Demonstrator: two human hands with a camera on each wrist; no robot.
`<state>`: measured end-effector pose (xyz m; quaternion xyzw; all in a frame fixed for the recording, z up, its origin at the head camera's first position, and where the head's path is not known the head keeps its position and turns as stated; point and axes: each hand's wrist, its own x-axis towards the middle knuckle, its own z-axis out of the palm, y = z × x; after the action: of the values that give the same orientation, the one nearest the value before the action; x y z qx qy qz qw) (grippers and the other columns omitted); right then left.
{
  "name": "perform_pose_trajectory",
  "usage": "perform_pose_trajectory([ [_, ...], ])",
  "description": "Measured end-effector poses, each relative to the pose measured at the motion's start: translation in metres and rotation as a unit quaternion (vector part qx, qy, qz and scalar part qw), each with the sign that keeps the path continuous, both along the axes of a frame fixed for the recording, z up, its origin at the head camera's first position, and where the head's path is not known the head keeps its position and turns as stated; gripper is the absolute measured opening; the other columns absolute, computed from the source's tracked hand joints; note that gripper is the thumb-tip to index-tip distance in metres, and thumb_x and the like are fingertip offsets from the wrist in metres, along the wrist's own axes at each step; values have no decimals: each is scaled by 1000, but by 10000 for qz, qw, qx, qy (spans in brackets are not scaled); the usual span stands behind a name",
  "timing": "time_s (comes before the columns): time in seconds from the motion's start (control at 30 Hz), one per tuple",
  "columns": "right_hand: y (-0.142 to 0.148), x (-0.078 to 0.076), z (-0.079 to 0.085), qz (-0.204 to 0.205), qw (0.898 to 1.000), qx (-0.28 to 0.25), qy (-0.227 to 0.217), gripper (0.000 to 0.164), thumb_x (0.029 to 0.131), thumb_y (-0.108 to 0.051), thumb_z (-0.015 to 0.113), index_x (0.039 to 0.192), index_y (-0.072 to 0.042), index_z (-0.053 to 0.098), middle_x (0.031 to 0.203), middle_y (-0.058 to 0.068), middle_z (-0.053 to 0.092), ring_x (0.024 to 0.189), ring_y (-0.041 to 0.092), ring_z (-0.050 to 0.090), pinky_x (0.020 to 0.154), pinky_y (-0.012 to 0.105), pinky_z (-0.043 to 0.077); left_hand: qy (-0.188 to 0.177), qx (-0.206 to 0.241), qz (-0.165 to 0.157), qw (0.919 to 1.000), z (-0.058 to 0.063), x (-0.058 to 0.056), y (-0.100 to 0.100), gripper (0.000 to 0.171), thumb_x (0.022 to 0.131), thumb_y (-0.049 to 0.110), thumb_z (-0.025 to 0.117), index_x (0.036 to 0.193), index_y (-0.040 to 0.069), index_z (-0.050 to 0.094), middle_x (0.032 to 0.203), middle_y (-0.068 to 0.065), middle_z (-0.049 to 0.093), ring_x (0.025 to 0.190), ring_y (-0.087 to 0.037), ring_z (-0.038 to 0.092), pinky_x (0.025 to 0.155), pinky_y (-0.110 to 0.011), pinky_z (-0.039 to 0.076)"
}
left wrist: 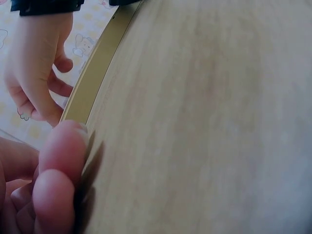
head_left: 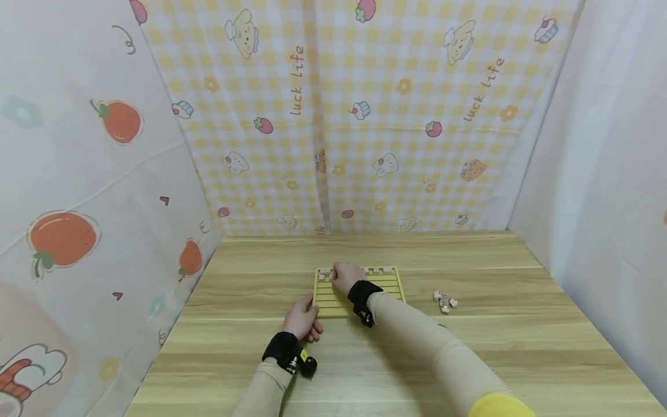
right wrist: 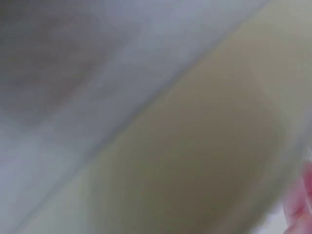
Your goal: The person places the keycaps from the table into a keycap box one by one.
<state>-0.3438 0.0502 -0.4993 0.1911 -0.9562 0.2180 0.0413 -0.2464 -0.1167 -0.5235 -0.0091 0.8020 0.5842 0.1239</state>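
A yellow board [head_left: 333, 304] with raised horizontal slats lies on the wooden table, several small pale tiles standing along its top row. At its left edge, my left hand [head_left: 301, 318] grips the board's lower left corner, thumb on top and the other fingers curled beside it. In the left wrist view, those fingers [left wrist: 61, 151] press close to the yellow side wall. My right hand [head_left: 348, 277] is over the board's upper left part, fingers bent downward and pinching a small tile, mostly hidden by the hand. A loose tile [head_left: 322, 277] sits left of it in the second row.
To the right of the board lies a small cluster of loose pale tiles [head_left: 444, 302], some with dark markings. Patterned cloth [head_left: 365, 191] hangs behind the table [head_left: 495, 347], with more cloth at both sides. The right wrist view is blurred.
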Motion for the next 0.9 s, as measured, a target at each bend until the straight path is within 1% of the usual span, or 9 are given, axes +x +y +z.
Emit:
perform_pose_trajectory([
  [0.2, 37, 9, 11, -38, 9988, -374, -329, 16, 89, -15, 69, 75, -14, 61, 69, -4, 56, 61, 12, 49, 57, 27, 41, 26, -49, -22, 10000, -3, 0, 3, 57, 103, 13, 42, 153, 1, 20, 58, -9, 63, 42, -15, 57, 39, -29, 49],
  [0.3, 66, 13, 18, -77, 9975, -576, -395, 14, 91, -16, 67, 78, -12, 66, 70, -4, 59, 61, 11, 50, 59, 29, 44, 13, -89, -46, 9999, -3, 0, 3, 57, 103, 13, 42, 154, 1, 19, 59, -8, 63, 43, -15, 58, 39, -29, 49],
  [0.37, 89, 16, 23, -113, 9967, -676, -432, 17, 93, -18, 65, 79, -9, 69, 67, -4, 57, 58, 11, 47, 58, 29, 41, 16, -109, -60, 9999, -2, 0, 2, 57, 103, 13, 42, 154, 1, 19, 59, -9, 63, 43, -16, 58, 40, -29, 49],
  [0.43, 112, 20, 28, -176, 9963, -700, -459, 23, 94, -21, 63, 79, -6, 71, 63, -3, 55, 55, 12, 44, 55, 29, 38, 47, -144, -78, 9999, -1, 0, 2, 57, 102, 12, 42, 153, 0, 19, 59, -9, 63, 43, -15, 58, 39, -28, 49],
  [0.53, 148, 24, 30, -346, 9961, -615, -537, 25, 96, -23, 61, 83, -3, 72, 64, -1, 55, 54, 13, 42, 53, 28, 35, 85, -184, -55, 9998, 1, 0, 0, 57, 102, 12, 43, 153, -1, 19, 58, -9, 62, 42, -15, 57, 39, -28, 49],
  [0.63, 180, 30, 30, -558, 9958, -443, -570, 21, 95, -21, 62, 88, -4, 72, 72, 0, 61, 60, 13, 49, 57, 30, 42, 53, -180, -32, 9998, 1, 0, -1, 57, 103, 12, 42, 153, 0, 19, 59, -8, 62, 42, -15, 57, 39, -28, 49],
  [0.73, 206, 39, 30, -707, 9940, -373, -743, 17, 94, -18, 62, 91, -4, 72, 79, 2, 65, 67, 15, 56, 65, 35, 49, 47, -173, -45, 9998, 0, 0, -2, 56, 103, 12, 41, 153, 0, 20, 59, -8, 62, 43, -16, 57, 39, -29, 49],
  [0.8, 219, 45, 30, -689, 9931, -382, -867, 17, 94, -16, 62, 92, -3, 72, 79, 3, 66, 67, 16, 57, 67, 38, 51, 25, -181, -46, 9998, -1, 0, -2, 56, 103, 12, 41, 153, 1, 20, 59, -8, 63, 43, -16, 58, 40, -28, 49],
  [0.9, 235, 51, 26, -617, 9927, -348, -976, 16, 93, -14, 62, 92, -2, 72, 78, 3, 65, 66, 15, 56, 66, 37, 51, -13, -181, -37, 9998, 0, 1, -1, 56, 103, 12, 41, 153, 1, 20, 59, -8, 63, 43, -16, 58, 40, -28, 49],
])
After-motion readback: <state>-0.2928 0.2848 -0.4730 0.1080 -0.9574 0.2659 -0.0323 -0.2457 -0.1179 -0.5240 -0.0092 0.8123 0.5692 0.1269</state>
